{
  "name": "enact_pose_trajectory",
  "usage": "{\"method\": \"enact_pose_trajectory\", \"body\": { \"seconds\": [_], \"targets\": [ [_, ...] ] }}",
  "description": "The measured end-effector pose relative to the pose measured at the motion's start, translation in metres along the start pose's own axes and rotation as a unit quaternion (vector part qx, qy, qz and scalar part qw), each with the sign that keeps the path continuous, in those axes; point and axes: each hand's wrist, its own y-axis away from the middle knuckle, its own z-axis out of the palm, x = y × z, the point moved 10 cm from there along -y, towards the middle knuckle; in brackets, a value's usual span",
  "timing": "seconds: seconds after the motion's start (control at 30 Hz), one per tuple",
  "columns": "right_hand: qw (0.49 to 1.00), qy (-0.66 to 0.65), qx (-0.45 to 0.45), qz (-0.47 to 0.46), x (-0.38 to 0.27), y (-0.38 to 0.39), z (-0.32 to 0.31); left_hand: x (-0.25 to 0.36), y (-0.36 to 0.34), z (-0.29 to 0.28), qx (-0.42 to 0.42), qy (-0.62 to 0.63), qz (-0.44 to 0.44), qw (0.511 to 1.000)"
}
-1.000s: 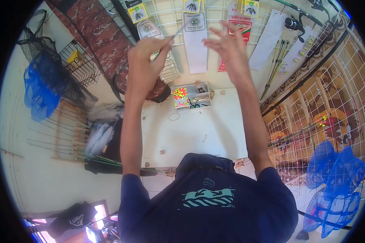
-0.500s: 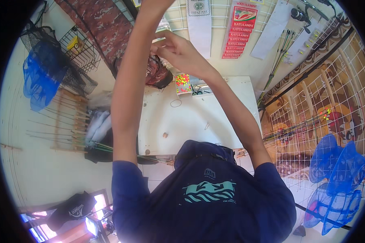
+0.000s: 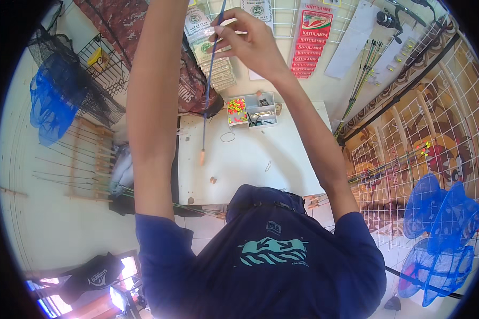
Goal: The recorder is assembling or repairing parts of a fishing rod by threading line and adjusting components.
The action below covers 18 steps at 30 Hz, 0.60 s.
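My left forearm (image 3: 153, 122) rises past the top edge, so my left hand is out of sight. My right hand (image 3: 239, 40) has its fingers bent around a thin dark blue rod (image 3: 207, 93), thumb and index finger closed on it. The rod hangs nearly upright, with a small orange piece (image 3: 201, 157) at its lower end. Behind that hand are hanging packets (image 3: 213, 74) and a white paper strip (image 3: 257, 72) on the wall grid. Below lies a compartment box (image 3: 262, 121) holding bright small pieces and dark items.
The white table (image 3: 285, 154) carries a small loop and bits. A camouflage bag (image 3: 104, 21), black and blue nets (image 3: 56, 106) and rod racks (image 3: 80, 165) are at left. A wire grid (image 3: 388, 170) with blue nets (image 3: 442, 207) is at right, red packets (image 3: 308, 53) above.
My left arm has gone up out of the frame. My right hand moved left, then rose slightly; the long thin rod with its orange end now shows hanging from it over the table.
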Motion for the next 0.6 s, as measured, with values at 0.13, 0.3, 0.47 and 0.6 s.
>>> {"method": "enact_pose_trajectory", "body": {
  "seconds": [0.13, 0.3, 0.47, 0.6],
  "targets": [
    [1.0, -0.001, -0.001, -0.01, -0.005, -0.013, -0.017, -0.034, 0.002, -0.005, -0.01, 0.102, -0.074, 0.992],
    [0.999, 0.002, 0.024, 0.028, -0.001, -0.024, -0.031, -0.048, 0.014, -0.014, 0.056, 0.251, -0.064, 0.964],
    [0.999, 0.033, 0.012, 0.009, -0.012, -0.033, -0.052, -0.063, 0.063, -0.015, 0.056, 0.228, -0.086, 0.968],
    [0.997, 0.076, 0.012, -0.019, -0.021, -0.051, -0.061, -0.085, 0.138, 0.002, -0.034, 0.123, -0.125, 0.984]
  ]
}}
